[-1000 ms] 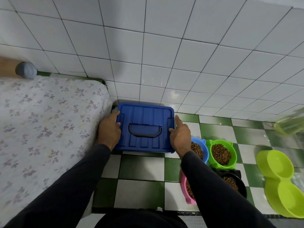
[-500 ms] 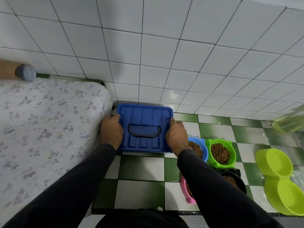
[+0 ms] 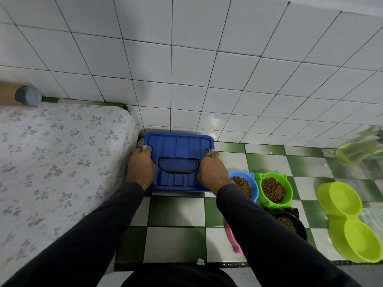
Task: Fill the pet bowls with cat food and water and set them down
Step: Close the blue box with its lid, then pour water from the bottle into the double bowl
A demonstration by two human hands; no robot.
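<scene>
Blue bin (image 3: 179,148): on the checkered floor (image 3: 176,208), at the foot of the tiled wall (image 3: 186,69), just beside the bed's (image 3: 51,162) corner; its ribbed lid with a dark handle (image 3: 178,165) is on.
Left hand (image 3: 142,168): on the bin's left edge, fingers curled round a grey latch (image 3: 146,147).
Right hand (image 3: 213,170): on the bin's right edge, fingertips curled round the other grey latch (image 3: 210,151).
Blue bowl (image 3: 245,186): on the floor just right of the bin, holding kibble, partly behind the right wrist.
Green bowl (image 3: 273,189): touching the blue bowl's right side, full of kibble.
Black bowl (image 3: 290,223): nearer the person than the green bowl, with kibble in it.
Pink bowl (image 3: 233,240): mostly hidden under the right sleeve; contents not visible.
Lime double bowl (image 3: 350,222): well right of the others on the floor, both wells without kibble.
Greenish bottle (image 3: 358,150): blurred, at the right edge near the wall.
</scene>
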